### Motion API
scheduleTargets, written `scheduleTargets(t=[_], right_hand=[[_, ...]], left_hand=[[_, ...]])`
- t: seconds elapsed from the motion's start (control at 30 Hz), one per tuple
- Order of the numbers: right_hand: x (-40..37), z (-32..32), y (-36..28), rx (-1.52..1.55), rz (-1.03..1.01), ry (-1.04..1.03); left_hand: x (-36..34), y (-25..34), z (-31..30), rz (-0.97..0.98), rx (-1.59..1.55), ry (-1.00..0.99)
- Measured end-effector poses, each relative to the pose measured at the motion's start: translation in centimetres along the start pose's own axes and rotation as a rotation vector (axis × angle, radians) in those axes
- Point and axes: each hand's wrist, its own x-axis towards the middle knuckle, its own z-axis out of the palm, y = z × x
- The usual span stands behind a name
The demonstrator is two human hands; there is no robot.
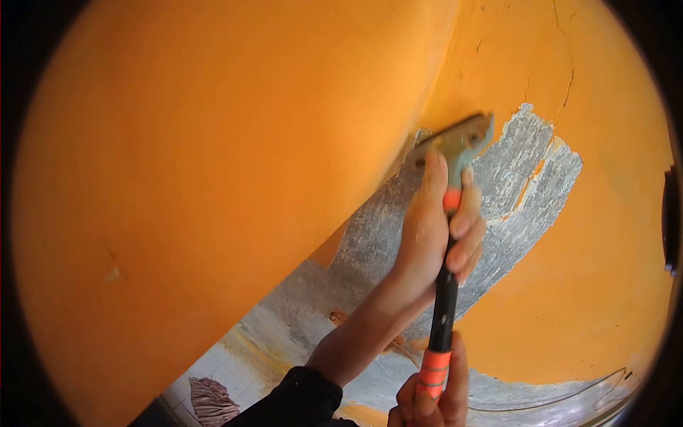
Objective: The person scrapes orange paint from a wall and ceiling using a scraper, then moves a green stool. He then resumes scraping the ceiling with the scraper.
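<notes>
Far left on my feed, I saw a smooth orange surface [192,178], and low beside it a crumpled striped cloth [212,401] on floor tiles [217,359]. Next came the left hand [421,235], wrapped around the upper shaft of a long-handled scraper [443,306], thumb against the head [459,151]. The right hand [434,406] clasped the orange-banded lower end, making 2 grips on 1 tool. The long axis ran nearly upright, leaning slightly right at the top; the head lay just above the left hand, the nearer of the 2, its edge slanting up rightward; I couldn't tell whether it touched. Further right spread a bared grey patch [499,174], then cracked orange wall [605,235]
</notes>
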Motion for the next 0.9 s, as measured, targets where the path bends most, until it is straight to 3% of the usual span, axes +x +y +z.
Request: scheduleTargets(t=[0.07,0.2,0.37,0.43,0.47,0.5,0.57,0.7,0.77,0.9], right_hand=[[-1.6,-1.4,1.6,-0.029,0.069,0.004],[-0.7,-1.7,6.5,-0.147,0.017,0.096],[0.7,-4.5,11.5,-0.017,-0.058,-0.105],[1.2,-5.5,12.1,0.033,-0.099,-0.196],[1.0,-3.9,9.5,-0.04,-0.025,-0.073],[1.5,-4.5,9.8,-0.039,-0.022,-0.075],[2.9,-6.0,10.6,-0.299,-0.201,-0.217],[1.2,-6.1,9.4,-0.085,-0.163,-0.305],[0.0,-6.2,9.2,-0.161,0.067,-0.072],[0.3,-2.4,5.4,-0.047,0.142,0.028]], left_hand=[[-0.7,-0.2,-0.5,-0.013,0.072,0.022],[-1.2,0.2,-1.6,-0.123,0.025,-0.001],[-1.9,-0.1,-3.2,-0.149,0.212,0.015],[-1.5,0.1,-3.0,-0.16,0.301,0.067],[-1.1,0.2,-2.8,-0.165,0.304,0.07],[-0.6,0.3,-2.6,-0.14,0.324,0.07],[-0.4,0.2,-2.3,-0.104,0.348,0.072],[-0.9,0.0,-2.0,-0.109,0.352,0.106],[-0.7,0.1,-1.7,-0.114,0.324,0.113],[-0.9,-0.1,-1.5,-0.152,0.268,0.109]])
